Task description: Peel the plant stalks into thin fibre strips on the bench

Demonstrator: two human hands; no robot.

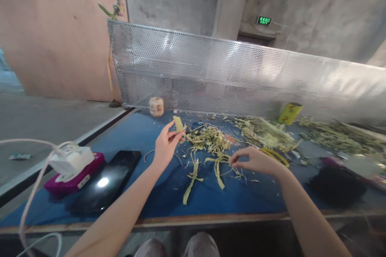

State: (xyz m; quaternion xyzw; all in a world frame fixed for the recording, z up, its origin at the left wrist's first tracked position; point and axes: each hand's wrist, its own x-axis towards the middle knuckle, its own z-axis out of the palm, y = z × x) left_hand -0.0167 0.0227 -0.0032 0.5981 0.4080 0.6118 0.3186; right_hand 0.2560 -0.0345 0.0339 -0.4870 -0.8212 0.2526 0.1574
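Observation:
My left hand [166,143] is raised above the blue tabletop and pinches a flat, pale yellow-green plant strip [178,123] between thumb and fingers. Lower and to the right, my right hand [250,160] has its fingers curled together at the end of some pale strips [219,168] on the table. Whether its fingertips grip one of these, I cannot make out. Another forked strip [189,186] lies between my hands, closer to me. Behind the hands sits a heap of short, dried-looking greenish plant pieces [212,138].
Longer plant strips [265,133] are piled at the right, near a tilted yellow can [289,113]. A phone [108,180] and a purple power strip [93,168] with cables lie left. A jar-like roll [156,106] stands before the perforated metal screen [193,76].

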